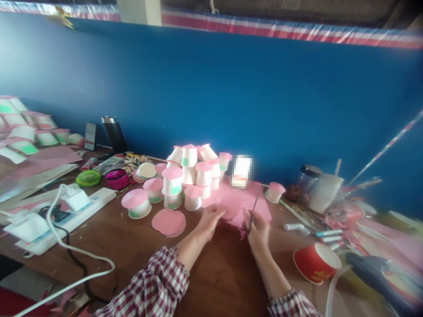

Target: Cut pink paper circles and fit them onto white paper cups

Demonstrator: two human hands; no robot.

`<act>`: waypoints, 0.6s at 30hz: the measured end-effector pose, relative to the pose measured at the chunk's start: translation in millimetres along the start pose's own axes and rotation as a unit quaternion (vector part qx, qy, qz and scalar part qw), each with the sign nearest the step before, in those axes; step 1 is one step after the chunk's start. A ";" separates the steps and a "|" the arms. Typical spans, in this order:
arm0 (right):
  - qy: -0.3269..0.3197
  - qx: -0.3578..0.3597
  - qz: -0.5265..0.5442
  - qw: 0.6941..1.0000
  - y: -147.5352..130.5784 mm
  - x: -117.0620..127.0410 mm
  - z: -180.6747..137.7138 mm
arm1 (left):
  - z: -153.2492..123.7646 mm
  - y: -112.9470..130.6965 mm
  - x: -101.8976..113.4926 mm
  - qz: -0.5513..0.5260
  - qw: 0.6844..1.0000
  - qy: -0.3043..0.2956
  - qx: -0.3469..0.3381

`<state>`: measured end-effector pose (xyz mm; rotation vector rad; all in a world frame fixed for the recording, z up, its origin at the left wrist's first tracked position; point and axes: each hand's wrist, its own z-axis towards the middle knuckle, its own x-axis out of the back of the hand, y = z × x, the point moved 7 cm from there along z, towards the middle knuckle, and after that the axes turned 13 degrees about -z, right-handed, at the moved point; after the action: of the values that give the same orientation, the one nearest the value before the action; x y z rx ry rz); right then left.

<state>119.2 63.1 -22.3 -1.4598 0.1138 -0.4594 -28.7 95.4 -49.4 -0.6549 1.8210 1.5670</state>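
Observation:
My left hand [211,221] is closed on the near left edge of a piece of pink paper [231,208], thumb and fingers pinching it. In my right hand [259,232] is a pair of dark scissors [251,221], blades pointing up and away beside the paper. A larger pink sheet [259,193] lies just behind both hands. To the left of my left hand rests a small pile of cut pink paper circles [168,222]. Behind that pile, white paper cups [172,181] topped with pink discs are stacked several high.
A power strip [99,200] with white chargers and cables lies left. A black flask [114,134] stands by the blue partition [211,88]. At right are a red paper cup [313,263], markers [328,233], a dark glue gun [370,268] and a lone capped cup [274,192].

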 end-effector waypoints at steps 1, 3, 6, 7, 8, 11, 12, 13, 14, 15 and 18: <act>-0.009 -0.006 0.003 1.000 0.1 -1.2 -0.9 | 0.2 0.1 -0.5 -0.002 1.000 -0.002 0.000; -0.014 -0.012 0.009 1.000 -0.7 -1.1 -2.5 | 0.8 0.4 -0.7 -0.008 1.000 -0.004 -0.001; -0.006 -0.006 0.008 1.000 -4.5 2.0 -4.1 | 1.7 0.9 0.9 -0.013 1.000 -0.001 -0.007; -0.004 -0.003 0.007 1.000 -5.6 2.9 -4.3 | 1.7 1.0 1.6 -0.010 1.000 0.001 -0.009; -0.001 -0.001 0.006 1.000 -6.2 3.8 -4.3 | 1.4 0.9 2.3 -0.004 1.000 0.002 -0.012; 0.001 -0.005 0.011 1.000 -4.6 4.1 -3.4 | -0.8 0.9 1.0 0.023 0.999 -0.005 -0.026; -0.002 -0.011 0.014 1.000 -2.9 3.2 -2.9 | -1.8 1.2 -0.4 0.033 0.999 -0.010 -0.033; -0.005 -0.019 0.016 1.000 -0.7 2.0 -2.4 | -2.8 1.7 -2.0 0.041 0.998 -0.013 -0.039; -0.007 -0.026 0.015 1.000 1.5 0.8 -2.0 | -3.7 2.2 -3.8 0.047 0.998 -0.016 -0.045; -0.010 -0.033 0.011 0.999 3.4 -0.5 -1.7 | -4.5 2.5 -5.6 0.051 0.997 -0.018 -0.048; -0.015 -0.034 0.005 0.999 5.0 -4.5 -1.6 | -5.8 3.5 -10.0 0.058 0.997 -0.015 -0.053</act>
<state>115.7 63.5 -28.3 -1.5312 0.1133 -0.4276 -25.4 89.9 -39.2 -0.5788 1.7917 1.7497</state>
